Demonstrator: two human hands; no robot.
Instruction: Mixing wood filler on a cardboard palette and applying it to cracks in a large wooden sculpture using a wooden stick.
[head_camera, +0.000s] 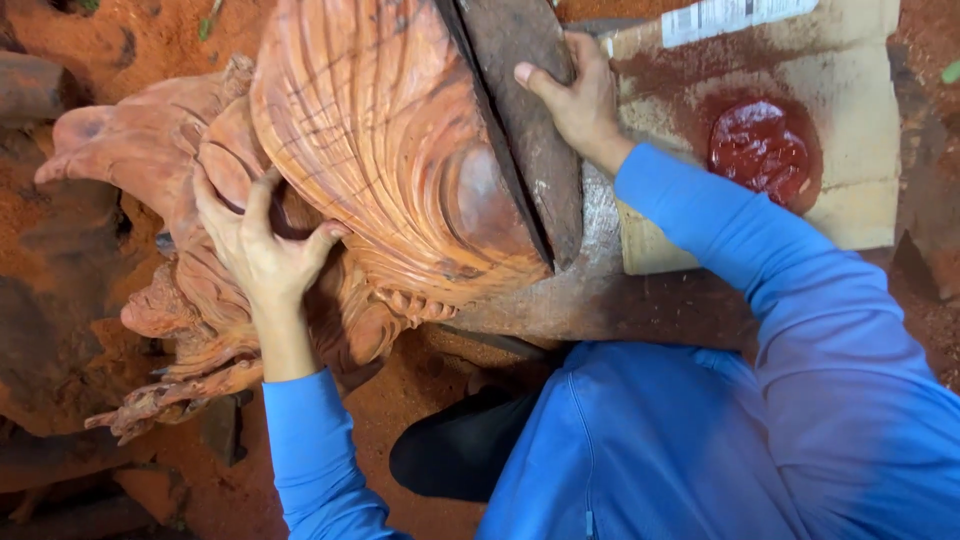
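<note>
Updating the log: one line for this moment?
left hand: gripping carved wood sculpture | right hand: holding its dark flat base | ground: red sawdust

One wood carving (390, 150), two hands, one cardboard sheet (860, 130)
</note>
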